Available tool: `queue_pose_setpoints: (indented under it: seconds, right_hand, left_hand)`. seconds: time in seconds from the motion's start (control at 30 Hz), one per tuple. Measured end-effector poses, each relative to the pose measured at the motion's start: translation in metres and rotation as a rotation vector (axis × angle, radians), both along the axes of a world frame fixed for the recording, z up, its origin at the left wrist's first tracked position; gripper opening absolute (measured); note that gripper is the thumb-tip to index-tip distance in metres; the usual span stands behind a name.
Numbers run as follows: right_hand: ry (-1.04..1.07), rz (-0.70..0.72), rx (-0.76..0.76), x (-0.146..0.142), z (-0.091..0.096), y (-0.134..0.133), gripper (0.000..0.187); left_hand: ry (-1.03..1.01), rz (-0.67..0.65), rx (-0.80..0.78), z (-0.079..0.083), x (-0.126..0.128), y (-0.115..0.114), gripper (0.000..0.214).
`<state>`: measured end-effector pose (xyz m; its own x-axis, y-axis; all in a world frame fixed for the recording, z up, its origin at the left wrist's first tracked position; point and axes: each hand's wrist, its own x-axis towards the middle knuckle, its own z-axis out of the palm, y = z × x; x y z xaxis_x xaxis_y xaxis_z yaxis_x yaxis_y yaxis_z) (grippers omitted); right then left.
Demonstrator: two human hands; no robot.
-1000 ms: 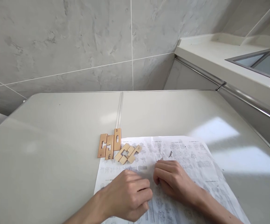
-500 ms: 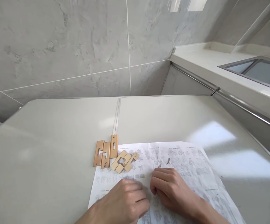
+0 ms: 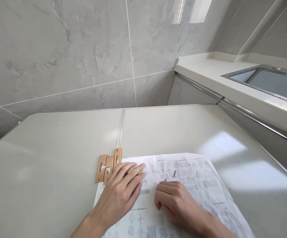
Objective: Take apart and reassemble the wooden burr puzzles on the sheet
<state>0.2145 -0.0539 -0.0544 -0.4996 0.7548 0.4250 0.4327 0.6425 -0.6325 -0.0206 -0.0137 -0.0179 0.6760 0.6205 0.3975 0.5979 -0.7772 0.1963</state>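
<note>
My left hand (image 3: 121, 190) lies with its fingers stretched out over the small light wooden puzzle pieces (image 3: 130, 170), hiding most of them. Just left of those fingertips, a flat slotted wooden piece marked 1 (image 3: 98, 173) sits beside a middle slotted piece (image 3: 110, 161), whose lower end is partly covered. A wooden piece marked 2 (image 3: 119, 152) stands farther up on the right of these. Loosely curled, my right hand (image 3: 175, 200) rests on the printed paper sheet (image 3: 155, 172); nothing shows in its fingers, and the palm is hidden.
The pale table (image 3: 46, 158) carries the paper and wood, with a seam (image 3: 120, 129) running across it. Small dark scraps (image 3: 174, 174) lie on the sheet. A tiled wall (image 3: 84, 49) stands behind, and a counter (image 3: 202, 69) with a sink (image 3: 267, 76) is at right.
My left hand has moved up and forward from the lower paper, its fingers uncurling over the small wooden pieces. My right hand stays curled on the sheet. The view has shifted slightly.
</note>
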Motion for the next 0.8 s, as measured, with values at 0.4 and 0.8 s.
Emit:
queue_pose_setpoints:
  seconds: [0.4,0.8]
  right_hand:
    - [-0.048,0.003,-0.026,0.001,-0.003,0.001,0.03]
    - [-0.045,-0.007,-0.045,0.0,-0.004,0.0,0.027]
  left_hand:
    - [-0.143,0.033,-0.016,0.009,-0.001,-0.003,0.021]
    - [-0.031,-0.348,-0.032,-0.009,0.014,-0.043,0.028]
